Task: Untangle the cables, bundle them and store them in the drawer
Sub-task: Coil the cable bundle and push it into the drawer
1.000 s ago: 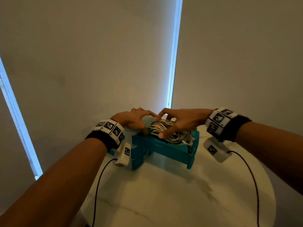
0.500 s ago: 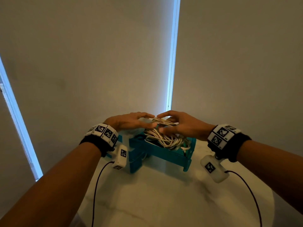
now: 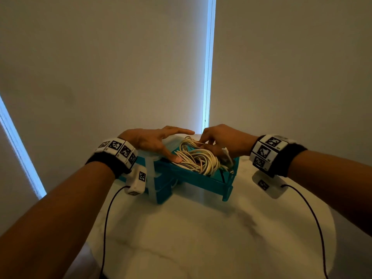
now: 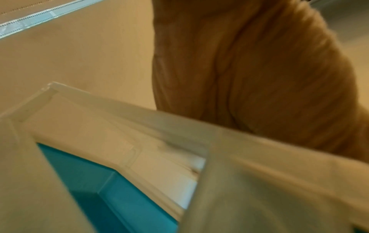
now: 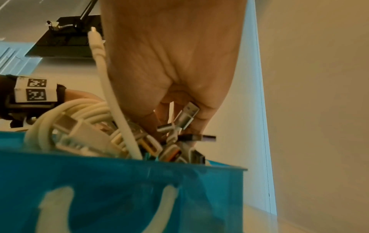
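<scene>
On the counter (image 3: 201, 238) sits the teal drawer (image 3: 201, 181), pulled out, cables (image 3: 198, 158) coiled inside. Left hand (image 3: 153, 140) lies flat, thumb pressing them; right hand (image 3: 221, 141) pinches strands — tucking in. Next: close the drawer.

Cables (image 3: 198, 159) in drawer (image 3: 203, 181) on table (image 3: 201, 234)

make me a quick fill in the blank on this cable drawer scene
1. The coiled white cables lie inside the open ____ drawer.
2. The left hand presses the coil with its ____.
3. The right hand pinches a cable strand at the ____ side of the coil.
4. The drawer unit stands on a ____ table.

Missing: teal; thumb; far; round
</scene>
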The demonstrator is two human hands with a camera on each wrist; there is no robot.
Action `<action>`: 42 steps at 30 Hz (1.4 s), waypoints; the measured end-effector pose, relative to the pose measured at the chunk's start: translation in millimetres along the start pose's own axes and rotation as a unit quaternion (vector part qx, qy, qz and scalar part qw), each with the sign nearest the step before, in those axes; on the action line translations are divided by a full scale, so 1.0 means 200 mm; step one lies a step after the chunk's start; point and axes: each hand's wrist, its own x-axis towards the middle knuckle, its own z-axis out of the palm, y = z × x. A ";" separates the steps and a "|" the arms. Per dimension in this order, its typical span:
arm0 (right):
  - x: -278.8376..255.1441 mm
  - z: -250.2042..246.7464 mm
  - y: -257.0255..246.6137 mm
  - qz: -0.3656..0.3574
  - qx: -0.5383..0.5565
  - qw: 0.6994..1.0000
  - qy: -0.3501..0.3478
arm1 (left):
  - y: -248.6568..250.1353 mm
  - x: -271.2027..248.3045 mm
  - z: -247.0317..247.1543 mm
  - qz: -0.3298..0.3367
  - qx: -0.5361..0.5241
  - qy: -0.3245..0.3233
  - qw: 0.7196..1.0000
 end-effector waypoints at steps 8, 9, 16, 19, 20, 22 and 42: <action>-0.02 -0.07 -0.04 0.033 0.038 0.996 -0.075 | 0.01 -0.02 0.02 -0.020 0.139 -0.020 0.990; -0.03 -0.07 -0.04 0.043 0.078 0.993 -0.081 | 0.02 -0.02 0.02 -0.027 0.163 -0.034 0.986; -0.22 0.00 0.12 0.013 0.193 0.980 -0.046 | -0.01 -0.02 0.04 -0.005 0.182 -0.032 0.983; -0.37 0.03 -0.01 -0.082 0.084 0.993 0.031 | -0.04 -0.03 0.05 0.011 0.184 -0.009 0.983; -0.43 0.03 -0.05 -0.084 0.046 0.994 0.061 | -0.04 -0.03 0.06 0.010 0.188 -0.005 0.982; -0.53 0.06 -0.07 -0.072 -0.016 0.995 0.065 | -0.05 -0.04 0.06 0.011 0.196 0.004 0.981; -0.21 0.09 -0.13 0.046 0.169 0.981 -0.090 | 0.04 0.05 0.09 0.036 0.050 0.195 0.979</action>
